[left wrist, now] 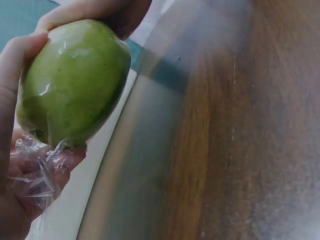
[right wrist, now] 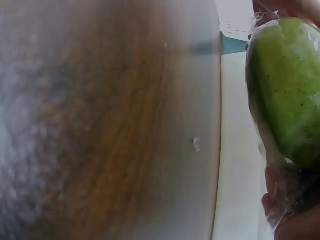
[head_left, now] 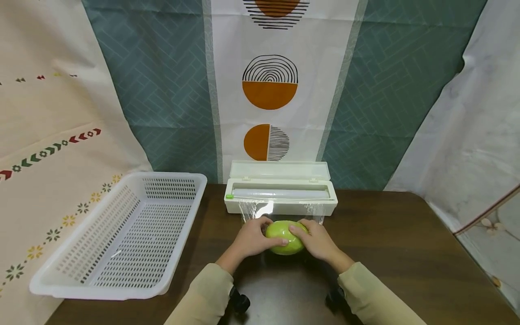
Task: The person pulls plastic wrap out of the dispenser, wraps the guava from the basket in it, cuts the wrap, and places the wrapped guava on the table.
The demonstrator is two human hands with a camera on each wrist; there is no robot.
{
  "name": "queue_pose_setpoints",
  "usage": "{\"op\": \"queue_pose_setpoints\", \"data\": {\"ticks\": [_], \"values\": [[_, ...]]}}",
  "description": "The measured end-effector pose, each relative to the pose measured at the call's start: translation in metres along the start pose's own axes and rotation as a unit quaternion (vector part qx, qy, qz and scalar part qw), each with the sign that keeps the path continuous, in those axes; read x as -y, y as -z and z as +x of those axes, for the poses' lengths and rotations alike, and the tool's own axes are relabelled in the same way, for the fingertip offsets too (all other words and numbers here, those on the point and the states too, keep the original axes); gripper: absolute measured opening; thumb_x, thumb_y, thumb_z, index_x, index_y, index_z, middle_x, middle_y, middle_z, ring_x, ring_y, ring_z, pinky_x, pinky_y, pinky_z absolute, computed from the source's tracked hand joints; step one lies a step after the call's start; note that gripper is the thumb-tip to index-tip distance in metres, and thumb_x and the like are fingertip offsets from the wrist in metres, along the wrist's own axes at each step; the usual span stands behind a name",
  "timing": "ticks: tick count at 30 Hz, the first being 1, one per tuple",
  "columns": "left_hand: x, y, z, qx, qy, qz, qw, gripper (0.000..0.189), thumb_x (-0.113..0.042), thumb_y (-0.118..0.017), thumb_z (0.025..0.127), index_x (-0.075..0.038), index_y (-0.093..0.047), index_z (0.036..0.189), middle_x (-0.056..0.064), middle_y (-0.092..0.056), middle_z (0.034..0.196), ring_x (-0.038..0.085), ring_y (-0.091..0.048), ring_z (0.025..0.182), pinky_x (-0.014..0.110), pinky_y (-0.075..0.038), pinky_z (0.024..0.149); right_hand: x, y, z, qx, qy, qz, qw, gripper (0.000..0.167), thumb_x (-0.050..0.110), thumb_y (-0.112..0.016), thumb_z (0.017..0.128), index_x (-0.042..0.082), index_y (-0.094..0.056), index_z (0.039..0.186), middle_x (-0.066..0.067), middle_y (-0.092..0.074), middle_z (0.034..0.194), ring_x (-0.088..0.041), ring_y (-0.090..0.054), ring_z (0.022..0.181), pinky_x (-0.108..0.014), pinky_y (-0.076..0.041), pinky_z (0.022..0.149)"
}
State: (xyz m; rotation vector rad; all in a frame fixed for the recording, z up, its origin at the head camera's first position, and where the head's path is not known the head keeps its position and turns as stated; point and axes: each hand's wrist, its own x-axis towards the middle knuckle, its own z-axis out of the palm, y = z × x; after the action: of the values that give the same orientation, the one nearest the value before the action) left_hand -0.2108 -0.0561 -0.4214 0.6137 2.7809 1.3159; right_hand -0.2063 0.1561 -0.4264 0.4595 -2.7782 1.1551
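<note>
A smooth green mango (head_left: 279, 229) is held between both hands in front of the cling film box. My left hand (head_left: 248, 238) grips its left end, thumb across the near side. The right hand (head_left: 318, 241) grips the opposite end, its thumb on top. Shiny clear film lies tight over the mango (left wrist: 75, 82) in the left wrist view, and crumpled cling film (left wrist: 42, 172) bunches by the left fingers. More wrinkled film (right wrist: 286, 192) gathers at the other end in the right wrist view. The far fingers are partly hidden behind the fruit.
The white cling film box (head_left: 280, 208) stands open at the back of the brown table (head_left: 406, 253), lid raised, with a film roll (head_left: 280, 193) inside and film hanging over its front. A white perforated basket (head_left: 178, 253) sits at the left. Patterned cloth hangs behind.
</note>
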Motion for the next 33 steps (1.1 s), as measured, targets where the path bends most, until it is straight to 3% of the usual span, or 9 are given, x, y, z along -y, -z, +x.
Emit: {"op": "queue_pose_setpoints", "data": {"ticks": [5,9,12,16,19,21,24,29,33], "values": [[0.003,0.001,0.006,0.011,-0.001,-0.005,0.9999,0.061,-0.058,-0.076,0.066,-0.011,-0.065,0.104,-0.001,-0.065,0.085,0.010,-0.057,0.071,0.026,-0.048,0.058,-0.003,0.001,0.003,-0.021,0.055,-0.006,0.9982,0.029,0.032,-0.057,0.092,0.006,-0.069,0.100,-0.007,-0.057,0.103,-0.019,-0.051,0.094,-0.037,-0.043,0.082],[0.004,0.003,0.009,0.025,0.006,-0.008,0.9996,0.065,-0.058,-0.076,0.066,-0.009,-0.064,0.107,-0.001,-0.064,0.089,0.011,-0.057,0.073,0.026,-0.049,0.059,-0.003,0.004,0.001,-0.006,0.061,-0.028,0.9977,0.042,0.036,-0.055,0.093,0.005,-0.061,0.122,-0.009,-0.061,0.113,-0.024,-0.054,0.103,-0.043,-0.044,0.087],[0.004,0.006,0.012,0.035,0.007,-0.020,0.9992,0.062,-0.056,-0.077,0.067,-0.008,-0.065,0.105,0.000,-0.064,0.087,0.011,-0.058,0.070,0.027,-0.049,0.058,-0.002,0.007,-0.002,0.007,0.064,-0.044,0.9969,0.051,0.039,-0.058,0.092,0.006,-0.054,0.129,-0.010,-0.059,0.122,-0.025,-0.055,0.108,-0.045,-0.044,0.090],[0.003,0.008,0.015,0.043,-0.003,-0.029,0.9987,0.059,-0.052,-0.077,0.069,-0.007,-0.065,0.103,0.001,-0.064,0.083,0.012,-0.057,0.063,0.028,-0.050,0.053,-0.001,0.012,-0.003,0.015,0.079,-0.075,0.9940,0.075,0.054,-0.067,0.080,0.004,-0.051,0.133,-0.010,-0.054,0.129,-0.026,-0.054,0.111,-0.045,-0.047,0.089],[0.002,0.010,0.017,0.048,0.001,-0.024,0.9986,0.062,-0.053,-0.077,0.069,-0.006,-0.065,0.107,0.001,-0.064,0.086,0.012,-0.057,0.065,0.028,-0.049,0.054,0.000,0.015,-0.003,0.018,0.097,-0.102,0.9899,0.097,0.066,-0.072,0.066,0.005,-0.047,0.138,-0.008,-0.047,0.138,-0.029,-0.050,0.120,-0.046,-0.046,0.095],[0.002,0.011,0.017,0.052,0.007,-0.022,0.9984,0.064,-0.054,-0.077,0.068,-0.006,-0.064,0.109,0.001,-0.064,0.088,0.013,-0.058,0.067,0.029,-0.050,0.055,0.000,0.016,-0.003,0.021,0.113,-0.116,0.9866,0.104,0.068,-0.074,0.062,0.007,-0.044,0.140,-0.007,-0.046,0.139,-0.028,-0.049,0.123,-0.047,-0.046,0.096],[0.001,0.011,0.017,0.055,0.013,-0.015,0.9983,0.066,-0.055,-0.077,0.068,-0.007,-0.063,0.110,0.000,-0.064,0.090,0.013,-0.058,0.071,0.028,-0.050,0.057,-0.002,0.016,-0.004,0.028,0.132,-0.120,0.9836,0.101,0.063,-0.078,0.061,0.010,-0.044,0.139,-0.005,-0.051,0.131,-0.022,-0.052,0.114,-0.044,-0.048,0.092],[0.004,0.009,0.016,0.051,-0.005,0.004,0.9987,0.065,-0.057,-0.076,0.068,-0.011,-0.064,0.112,-0.004,-0.066,0.093,0.008,-0.058,0.078,0.025,-0.050,0.064,-0.003,0.015,-0.004,0.026,0.147,-0.125,0.9809,0.091,0.054,-0.082,0.062,0.011,-0.048,0.134,-0.002,-0.056,0.120,-0.016,-0.054,0.102,-0.039,-0.050,0.085],[0.003,0.008,0.013,0.039,-0.012,0.019,0.9990,0.071,-0.057,-0.077,0.068,-0.011,-0.063,0.120,0.000,-0.064,0.104,0.011,-0.057,0.086,0.027,-0.049,0.071,-0.006,0.014,-0.002,0.017,0.157,-0.131,0.9787,0.089,0.054,-0.082,0.061,0.011,-0.050,0.132,0.000,-0.058,0.116,-0.014,-0.055,0.099,-0.037,-0.050,0.083]]}}
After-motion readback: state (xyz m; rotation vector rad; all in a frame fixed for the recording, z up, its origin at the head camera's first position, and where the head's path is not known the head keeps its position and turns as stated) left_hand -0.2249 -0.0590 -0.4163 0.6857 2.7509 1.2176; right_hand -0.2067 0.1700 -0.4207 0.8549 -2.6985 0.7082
